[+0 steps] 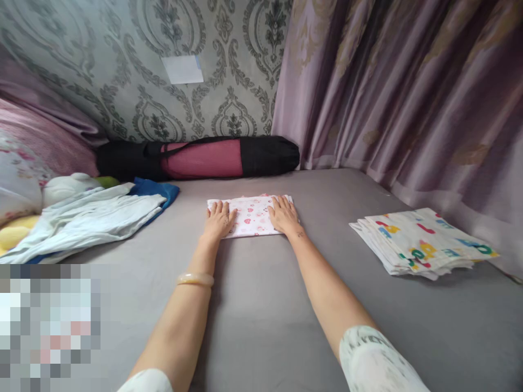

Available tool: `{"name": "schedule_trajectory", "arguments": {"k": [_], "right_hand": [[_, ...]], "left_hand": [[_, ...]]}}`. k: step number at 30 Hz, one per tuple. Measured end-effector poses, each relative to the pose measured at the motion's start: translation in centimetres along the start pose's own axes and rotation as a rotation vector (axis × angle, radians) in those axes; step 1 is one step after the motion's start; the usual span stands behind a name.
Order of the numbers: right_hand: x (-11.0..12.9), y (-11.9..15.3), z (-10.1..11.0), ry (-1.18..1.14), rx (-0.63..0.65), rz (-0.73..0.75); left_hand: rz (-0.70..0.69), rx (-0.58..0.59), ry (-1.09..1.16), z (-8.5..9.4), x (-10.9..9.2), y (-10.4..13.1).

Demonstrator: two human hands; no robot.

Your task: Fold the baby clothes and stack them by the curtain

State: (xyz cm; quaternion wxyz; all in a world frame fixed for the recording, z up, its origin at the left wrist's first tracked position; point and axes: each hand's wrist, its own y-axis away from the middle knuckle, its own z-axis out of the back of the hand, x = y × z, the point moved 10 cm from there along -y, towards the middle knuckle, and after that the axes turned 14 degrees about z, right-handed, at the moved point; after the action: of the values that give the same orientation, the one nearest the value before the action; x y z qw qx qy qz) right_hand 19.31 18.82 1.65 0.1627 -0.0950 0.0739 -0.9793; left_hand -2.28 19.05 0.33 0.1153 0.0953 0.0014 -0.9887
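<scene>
A folded white cloth with a pink and red print point(250, 219) lies flat on the grey bed sheet point(261, 305), straight ahead of me. My left hand point(219, 219) rests palm down on its left end, fingers stretched out and pointing away. On the right end lies my right hand point(283, 214), also flat with its fingers spread. Neither hand grips the cloth. A pale bangle point(195, 279) circles my left forearm.
To the right sits a stack of folded cloths with colourful letters point(429, 239). At left lie a crumpled pale garment point(110, 215), a blue cloth point(157, 190) and a white plush toy point(69, 188). A black and red rolled bag point(200, 158) lies along the wall; curtains point(388, 81) hang at right.
</scene>
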Motion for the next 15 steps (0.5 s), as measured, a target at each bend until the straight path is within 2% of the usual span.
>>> {"name": "schedule_trajectory", "arguments": {"k": [4,9,13,15], "right_hand": [[-0.4,0.1,-0.7,0.006,0.007,-0.008],[-0.4,0.0,-0.6,0.002,0.007,-0.014],[1.2,-0.1,0.6,0.035,-0.077,0.018],[2.1,-0.2,0.5,0.024,-0.079,0.040]], "left_hand": [[-0.004,0.029,-0.006,-0.6,0.3,0.0],[-0.005,-0.007,-0.031,-0.1,0.1,0.1],[-0.051,-0.138,-0.067,1.0,-1.8,0.9],[-0.108,-0.157,-0.087,0.8,-3.1,1.4]]}}
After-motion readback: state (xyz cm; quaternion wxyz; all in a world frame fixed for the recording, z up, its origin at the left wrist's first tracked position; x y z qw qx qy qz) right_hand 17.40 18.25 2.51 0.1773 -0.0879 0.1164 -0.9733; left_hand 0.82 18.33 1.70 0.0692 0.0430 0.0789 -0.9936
